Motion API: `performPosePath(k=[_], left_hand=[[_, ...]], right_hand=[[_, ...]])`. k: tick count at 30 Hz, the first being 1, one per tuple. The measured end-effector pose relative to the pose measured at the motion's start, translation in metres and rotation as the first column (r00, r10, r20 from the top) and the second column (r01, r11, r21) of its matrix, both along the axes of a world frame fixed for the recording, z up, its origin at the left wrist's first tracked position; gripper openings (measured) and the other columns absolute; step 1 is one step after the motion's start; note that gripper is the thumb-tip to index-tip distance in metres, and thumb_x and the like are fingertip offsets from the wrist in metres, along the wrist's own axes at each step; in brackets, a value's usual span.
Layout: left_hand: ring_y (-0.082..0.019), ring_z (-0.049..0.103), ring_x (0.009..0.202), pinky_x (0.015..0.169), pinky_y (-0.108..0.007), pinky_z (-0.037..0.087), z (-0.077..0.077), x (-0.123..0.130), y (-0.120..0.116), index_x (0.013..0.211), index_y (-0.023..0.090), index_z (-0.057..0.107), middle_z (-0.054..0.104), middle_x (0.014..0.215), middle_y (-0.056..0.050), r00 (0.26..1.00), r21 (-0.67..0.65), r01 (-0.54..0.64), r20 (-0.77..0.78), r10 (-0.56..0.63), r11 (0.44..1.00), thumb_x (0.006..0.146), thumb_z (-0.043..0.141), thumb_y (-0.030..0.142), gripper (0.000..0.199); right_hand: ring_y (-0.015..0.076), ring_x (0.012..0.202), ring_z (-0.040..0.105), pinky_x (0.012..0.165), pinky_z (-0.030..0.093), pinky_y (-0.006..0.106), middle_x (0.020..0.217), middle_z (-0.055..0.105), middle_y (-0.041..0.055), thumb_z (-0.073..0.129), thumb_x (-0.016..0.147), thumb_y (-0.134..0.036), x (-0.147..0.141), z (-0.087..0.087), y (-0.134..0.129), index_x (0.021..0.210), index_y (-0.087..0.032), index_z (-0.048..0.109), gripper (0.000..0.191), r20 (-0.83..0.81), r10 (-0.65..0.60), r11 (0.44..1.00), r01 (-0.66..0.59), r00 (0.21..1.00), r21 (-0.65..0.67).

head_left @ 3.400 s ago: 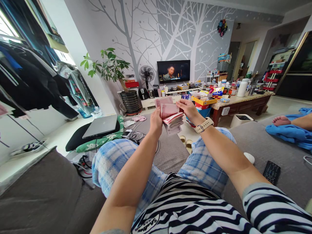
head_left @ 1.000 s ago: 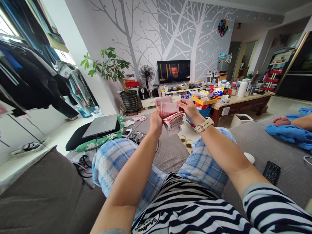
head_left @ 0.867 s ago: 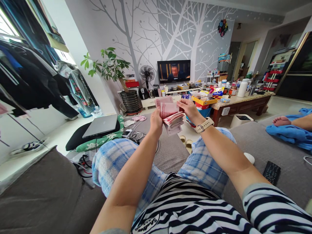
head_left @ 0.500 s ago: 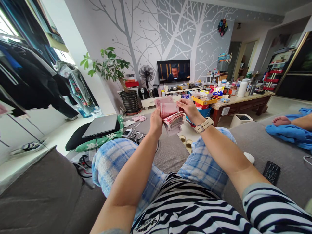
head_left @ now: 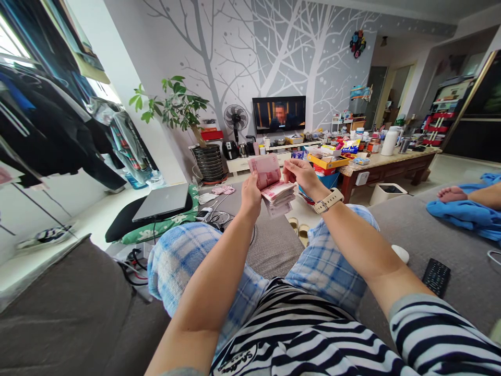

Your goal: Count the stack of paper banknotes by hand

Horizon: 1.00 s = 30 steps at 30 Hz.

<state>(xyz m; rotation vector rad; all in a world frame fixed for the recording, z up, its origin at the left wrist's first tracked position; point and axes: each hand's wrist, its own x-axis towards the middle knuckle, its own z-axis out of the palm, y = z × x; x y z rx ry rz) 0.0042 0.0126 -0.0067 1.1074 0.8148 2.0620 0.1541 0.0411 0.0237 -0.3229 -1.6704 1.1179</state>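
Gripping a wad of pink-red yuan banknotes (head_left: 277,196) in the left hand (head_left: 250,199), fingers closed behind the notes and thumb pressed up against them, forearm rising from the lower left. Reaching in from the lower right with the right hand (head_left: 301,175), wrist bent, a cream-strapped smartwatch (head_left: 327,203) on it, fingers pinched together and just at the wad's right edge; whether they have hold of a note, impossible to tell. Uppermost notes standing nearly upright and curling toward the left, lower notes fanning down and to the right, so the wad's long axis tilts from upper left to lower right. All of it held in the air between the two arms, above blue plaid pajama legs (head_left: 183,266) and apart from them, with a grey fabric sofa (head_left: 395,219) alongside and a black TV remote (head_left: 436,278) lying on it, well off to the right.
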Motion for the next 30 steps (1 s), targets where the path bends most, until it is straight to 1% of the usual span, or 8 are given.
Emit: performPosePath(k=[4,7,11,16,18,23,27,30], left_hand=[[-0.017,0.063,0.069,0.068,-0.028,0.049,0.001,0.001,-0.003,0.071,0.016,0.063,0.067,0.072,-0.003,1.000,0.002,-0.009,-0.016,0.009,1.000,0.074,0.056,0.034,0.020],[-0.018,0.064,0.069,0.068,-0.030,0.050,0.003,0.003,-0.007,0.073,0.016,0.063,0.067,0.070,-0.004,0.998,0.001,0.045,-0.035,-0.044,0.999,0.072,0.056,0.031,0.017],[-0.020,0.065,0.069,0.069,-0.033,0.050,0.003,0.004,-0.008,0.079,0.015,0.063,0.067,0.069,-0.005,0.987,-0.039,0.151,-0.048,-0.153,0.988,0.069,0.058,0.028,0.017],[-0.019,0.065,0.071,0.072,-0.033,0.049,0.002,0.004,-0.006,0.081,0.014,0.062,0.067,0.072,-0.005,0.980,-0.023,0.193,-0.053,-0.194,0.981,0.066,0.060,0.027,0.020],[-0.018,0.064,0.070,0.071,-0.031,0.049,0.002,0.004,-0.006,0.080,0.014,0.062,0.067,0.072,-0.005,0.984,-0.020,0.169,-0.049,-0.170,0.985,0.067,0.060,0.030,0.020],[-0.016,0.061,0.069,0.067,-0.027,0.048,0.002,0.003,-0.005,0.074,0.014,0.063,0.067,0.074,-0.004,1.000,-0.001,0.010,-0.025,-0.010,1.000,0.072,0.055,0.034,0.021],[-0.015,0.060,0.071,0.067,-0.026,0.047,0.000,0.000,0.000,0.074,0.015,0.062,0.066,0.076,-0.003,1.000,-0.005,0.009,0.005,-0.009,1.000,0.072,0.054,0.036,0.023],[-0.014,0.059,0.068,0.066,-0.025,0.047,-0.001,-0.001,0.001,0.071,0.015,0.061,0.064,0.072,-0.002,1.000,-0.025,-0.021,0.003,0.022,0.999,0.072,0.054,0.038,0.024]], right_hand=[[0.0068,0.046,0.041,0.046,0.029,0.022,0.053,0.055,0.0006,0.059,0.074,-0.054,0.000,-0.001,0.003,0.058,-0.016,0.051,0.042,0.025,-0.102,0.995,0.102,0.994,0.011],[0.0066,0.048,0.041,0.047,0.030,0.021,0.054,0.055,0.0000,0.062,0.072,-0.053,0.000,-0.002,0.005,0.058,-0.016,0.052,0.041,0.022,-0.171,0.985,0.171,0.985,0.001],[0.0064,0.047,0.038,0.046,0.027,0.021,0.053,0.051,-0.0019,0.064,0.071,-0.048,0.000,-0.003,0.007,0.061,-0.016,0.052,0.036,0.005,-0.186,0.982,0.186,0.983,-0.020],[0.0068,0.048,0.038,0.046,0.027,0.021,0.052,0.045,-0.0036,0.063,0.072,-0.044,-0.001,-0.005,0.010,0.062,-0.016,0.051,0.032,-0.004,-0.196,0.981,0.196,0.981,0.006],[0.0070,0.048,0.038,0.046,0.026,0.021,0.052,0.045,-0.0036,0.062,0.073,-0.044,-0.001,-0.005,0.011,0.062,-0.016,0.051,0.031,-0.001,-0.190,0.982,0.190,0.982,0.005],[0.0071,0.049,0.037,0.047,0.025,0.022,0.052,0.044,-0.0036,0.060,0.074,-0.043,-0.001,-0.005,0.009,0.061,-0.017,0.050,0.032,-0.005,-0.163,0.986,0.163,0.987,0.015],[0.0072,0.050,0.037,0.048,0.025,0.022,0.053,0.042,-0.0035,0.059,0.076,-0.042,0.000,-0.003,0.005,0.060,-0.017,0.048,0.032,-0.013,-0.120,0.992,0.120,0.993,0.029],[0.0074,0.051,0.037,0.048,0.026,0.022,0.053,0.042,-0.0033,0.059,0.075,-0.043,-0.001,-0.002,0.004,0.059,-0.017,0.047,0.033,-0.006,-0.101,0.995,0.101,0.995,0.019]])
